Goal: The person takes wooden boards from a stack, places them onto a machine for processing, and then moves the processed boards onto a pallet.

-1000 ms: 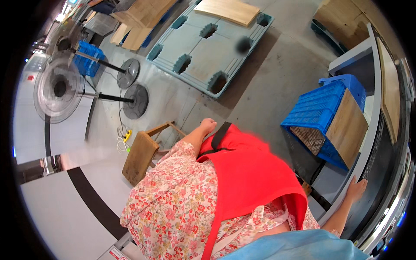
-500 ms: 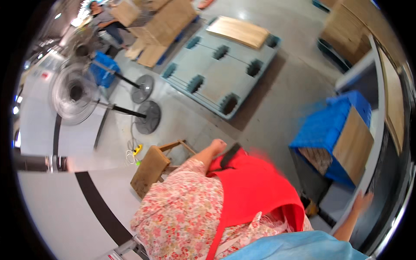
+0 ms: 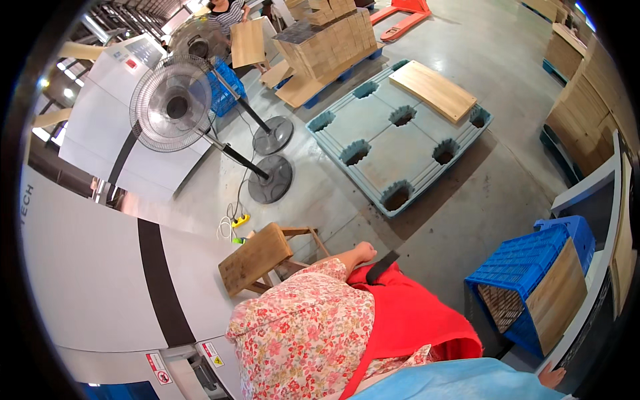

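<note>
- Fans (image 3: pixel 172 103): two pedestal units well ahead-left of the left hand, heads aimed toward the work spot, probably for cooling.
- Stool (image 3: pixel 257 257): wooden, just left of the left hand, within sitting reach.
- Left hand (image 3: pixel 363 253): fingers curled under, at the black strap (image 3: pixel 381 267) of the red apron (image 3: pixel 407 320); cannot tell whether it grips anything.
- Pallet (image 3: pixel 387 150): grey, on the floor ahead of both hands, one board (image 3: pixel 433 90) on its far corner.
- Blue crate (image 3: pixel 533 273): just ahead of the right hand, panel (image 3: pixel 559 297) propped against it, handy for picking.
- Right hand (image 3: pixel 551 377): low at the bench edge (image 3: pixel 587 333); mostly hidden, grip not determinable.
</note>
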Tool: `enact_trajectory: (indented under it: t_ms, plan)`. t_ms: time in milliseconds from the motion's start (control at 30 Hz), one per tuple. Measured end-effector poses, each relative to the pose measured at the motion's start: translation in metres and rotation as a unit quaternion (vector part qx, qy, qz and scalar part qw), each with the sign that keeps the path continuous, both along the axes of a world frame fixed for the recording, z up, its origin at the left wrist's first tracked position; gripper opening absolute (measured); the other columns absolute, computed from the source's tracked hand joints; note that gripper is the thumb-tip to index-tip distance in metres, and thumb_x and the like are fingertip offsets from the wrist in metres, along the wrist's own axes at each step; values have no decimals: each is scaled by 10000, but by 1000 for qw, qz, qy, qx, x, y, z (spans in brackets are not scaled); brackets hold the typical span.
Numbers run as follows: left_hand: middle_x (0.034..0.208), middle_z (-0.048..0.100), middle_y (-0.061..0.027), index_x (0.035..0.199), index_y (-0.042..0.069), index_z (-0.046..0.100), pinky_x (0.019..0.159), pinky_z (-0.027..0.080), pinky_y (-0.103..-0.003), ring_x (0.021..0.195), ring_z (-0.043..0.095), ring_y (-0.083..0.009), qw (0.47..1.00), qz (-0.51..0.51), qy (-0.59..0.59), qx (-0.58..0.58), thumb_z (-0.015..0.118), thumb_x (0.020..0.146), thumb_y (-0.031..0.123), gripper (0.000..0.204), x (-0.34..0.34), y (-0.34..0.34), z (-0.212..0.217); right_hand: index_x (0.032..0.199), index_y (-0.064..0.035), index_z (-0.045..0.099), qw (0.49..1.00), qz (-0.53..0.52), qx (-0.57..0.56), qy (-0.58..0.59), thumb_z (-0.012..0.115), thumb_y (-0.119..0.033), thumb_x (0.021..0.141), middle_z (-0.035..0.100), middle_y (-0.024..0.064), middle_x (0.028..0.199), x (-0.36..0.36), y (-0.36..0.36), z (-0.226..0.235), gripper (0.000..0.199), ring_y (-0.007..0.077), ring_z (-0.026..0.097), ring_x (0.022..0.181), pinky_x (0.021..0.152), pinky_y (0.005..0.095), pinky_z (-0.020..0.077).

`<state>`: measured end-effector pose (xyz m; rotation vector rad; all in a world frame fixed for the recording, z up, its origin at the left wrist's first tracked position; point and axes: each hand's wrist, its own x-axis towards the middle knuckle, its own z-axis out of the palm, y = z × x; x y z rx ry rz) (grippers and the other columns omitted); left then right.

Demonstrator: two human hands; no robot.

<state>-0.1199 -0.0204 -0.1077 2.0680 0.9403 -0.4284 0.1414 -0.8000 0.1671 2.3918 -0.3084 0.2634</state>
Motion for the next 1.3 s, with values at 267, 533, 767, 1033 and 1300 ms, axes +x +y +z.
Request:
enact_trajectory:
  t_ms: [267, 533, 767, 1033, 1300]
  plan:
    - [873, 658, -196, 851, 48, 697, 777, 500, -408, 847, 633, -347, 999, -35, -12, 10, 579, 768, 303, 293, 7, -2, 12, 1184, 21, 563, 998, 40, -29, -45, 478, -624, 842, 523, 204, 1259, 12, -53, -36, 735, 320, 490, 1188, 968, 426, 401]
    - [882, 660, -194, 878, 47, 690, 775, 504, -398, 842, 637, -339, 999, -29, 27, -21, 596, 777, 317, 304, 4, 4, 6, 1199, 37, 536, 999, -35, 17, 9, 508, -593, 837, 496, 209, 1282, 10, -28, -25, 727, 323, 437, 1230, 987, 425, 376]
    - [904, 667, -181, 895, 61, 695, 801, 499, -398, 874, 634, -326, 1000, 0, 10, 7, 601, 768, 309, 294, 12, 3, 13, 1203, 3, 524, 999, -33, 15, 15, 534, -605, 806, 489, 174, 1290, 8, -17, -21, 726, 301, 466, 1190, 942, 426, 408]
    - [874, 666, -179, 864, 55, 699, 798, 494, -407, 873, 634, -327, 1000, -9, 22, -8, 581, 772, 311, 297, 12, -5, 31, 1208, -37, 512, 998, 42, 20, -35, 564, -619, 769, 480, 133, 1298, 16, -25, -38, 731, 277, 499, 1144, 891, 426, 444]
    - [882, 667, -181, 853, 49, 701, 789, 501, -405, 856, 636, -338, 999, -36, -25, 22, 590, 755, 321, 310, 20, -4, 1, 1242, 23, 491, 978, 174, 47, -102, 529, -565, 824, 459, 191, 1321, 2, -41, -15, 723, 305, 430, 1233, 983, 427, 382]
